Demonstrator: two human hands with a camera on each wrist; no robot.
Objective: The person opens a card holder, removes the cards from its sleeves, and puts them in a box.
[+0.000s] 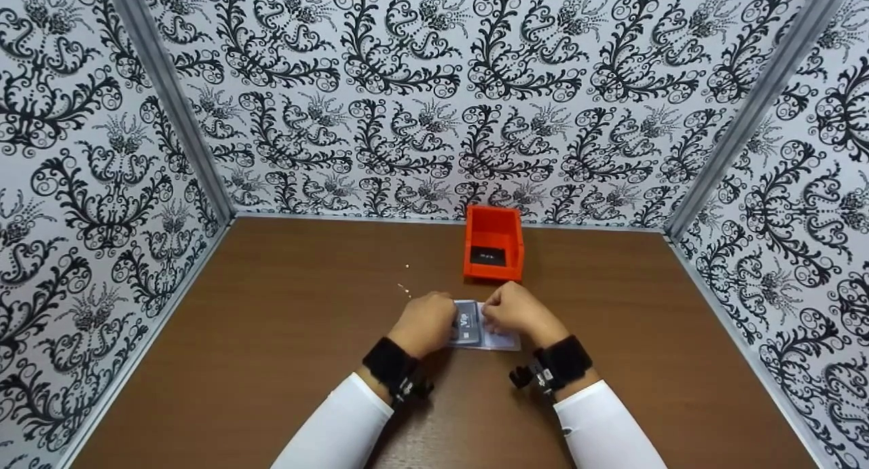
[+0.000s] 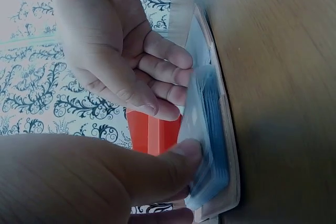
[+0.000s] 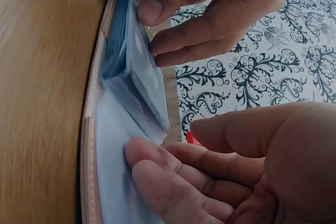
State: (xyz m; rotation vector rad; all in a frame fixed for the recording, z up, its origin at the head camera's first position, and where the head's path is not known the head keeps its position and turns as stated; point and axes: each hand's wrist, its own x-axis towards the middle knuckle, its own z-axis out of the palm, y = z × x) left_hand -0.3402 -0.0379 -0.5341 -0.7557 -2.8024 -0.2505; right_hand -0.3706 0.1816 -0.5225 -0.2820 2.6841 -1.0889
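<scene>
A card holder (image 1: pixel 502 342) with clear plastic sleeves lies unfolded on the brown table. On its left side is a thick stack of sleeves (image 2: pixel 212 129), with a dark printed card (image 1: pixel 468 323) showing on top. My left hand (image 1: pixel 422 324) grips the holder at that side, its thumb (image 2: pixel 184 153) pressed on the upper face of the stack. On the right side, my right hand's (image 1: pixel 519 313) loosely bent fingers (image 3: pixel 149 156) touch a clear sleeve (image 3: pixel 113 145). Its thumb stands apart from those fingers.
Behind the holder stands an orange bin (image 1: pixel 494 272) with a dark flat item (image 1: pixel 487 256) inside. Small pale bits (image 1: pixel 404 290) lie on the table (image 1: pixel 305 286) to its left. Patterned panels (image 1: pixel 421 116) enclose the back and both sides.
</scene>
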